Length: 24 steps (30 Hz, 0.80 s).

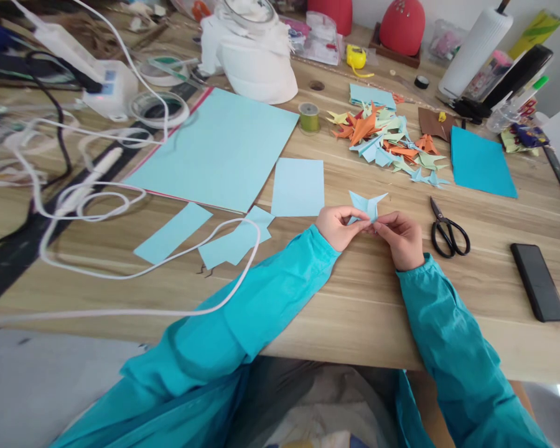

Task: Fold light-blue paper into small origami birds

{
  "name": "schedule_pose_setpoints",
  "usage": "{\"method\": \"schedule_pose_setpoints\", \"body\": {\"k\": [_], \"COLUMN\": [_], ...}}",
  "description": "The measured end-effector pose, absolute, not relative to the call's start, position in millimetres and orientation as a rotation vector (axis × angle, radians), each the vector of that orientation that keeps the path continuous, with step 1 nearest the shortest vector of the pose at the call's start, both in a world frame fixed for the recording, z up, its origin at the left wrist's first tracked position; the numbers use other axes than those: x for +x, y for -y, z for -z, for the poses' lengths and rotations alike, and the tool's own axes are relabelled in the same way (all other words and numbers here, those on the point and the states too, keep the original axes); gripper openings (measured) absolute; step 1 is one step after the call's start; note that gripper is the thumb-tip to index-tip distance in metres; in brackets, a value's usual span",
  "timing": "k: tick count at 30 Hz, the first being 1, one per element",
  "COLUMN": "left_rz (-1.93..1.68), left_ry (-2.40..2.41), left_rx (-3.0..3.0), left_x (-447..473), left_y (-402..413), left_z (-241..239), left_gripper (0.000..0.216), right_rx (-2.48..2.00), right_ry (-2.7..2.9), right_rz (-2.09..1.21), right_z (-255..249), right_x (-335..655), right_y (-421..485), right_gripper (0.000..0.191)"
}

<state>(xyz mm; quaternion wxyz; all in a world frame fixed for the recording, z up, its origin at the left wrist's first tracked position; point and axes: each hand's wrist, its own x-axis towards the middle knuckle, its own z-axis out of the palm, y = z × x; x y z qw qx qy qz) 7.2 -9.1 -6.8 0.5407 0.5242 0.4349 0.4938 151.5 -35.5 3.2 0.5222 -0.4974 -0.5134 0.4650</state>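
A light blue folded paper crane (366, 204) is pinched between my two hands, its pointed tips spread upward. My left hand (340, 226) grips its left side with thumb and fingers together. On the lower right, my right hand (401, 239) has its fingertips closed on the same paper. Part of the fold is hidden behind the fingers. Black-handled scissors (449, 231) lie to the right of my right hand. A pale blue square sheet (298, 187) rests to the left of my left hand. Beyond the hands is a pile of folded paper cranes (378, 138) in orange, blue and pale green.
A large light blue sheet stack (224, 146) and paper strips (173, 233) lie left, crossed partly by a white cable (168, 311). A phone (539, 282) and bright blue paper (481, 162) lie right. Behind stand a thread spool (309, 118), a white cap (256, 65) and a tape measure (356, 56).
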Motion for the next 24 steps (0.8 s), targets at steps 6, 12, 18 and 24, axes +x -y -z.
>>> {"method": "schedule_pose_setpoints", "body": {"k": [6,12,18,24], "left_rz": [-1.181,-1.168,-1.166,-1.165], "left_ry": [-0.94,-0.934,-0.942,-0.896], "left_rx": [1.115,1.102,1.097,1.043], "left_x": [8.4,8.3,8.1,8.1], "left_y": [10.8,11.3,11.5,11.0], "left_z": [2.7,0.7,0.4,0.0], "left_gripper": [0.021,0.022,0.023,0.028], "right_rx": [-1.167,-1.205,-1.212,-1.221], "right_ry": [1.213,1.21,1.217,1.194], "right_rz": [-1.094,-1.061,-1.052,-1.041], "right_z": [-1.9,-1.3,-0.7,-0.5], "right_x": [152.0,152.2,151.8,150.4], "right_y": [34.8,34.3,34.3,34.7], "right_gripper": [0.022,0.025,0.026,0.028]}}
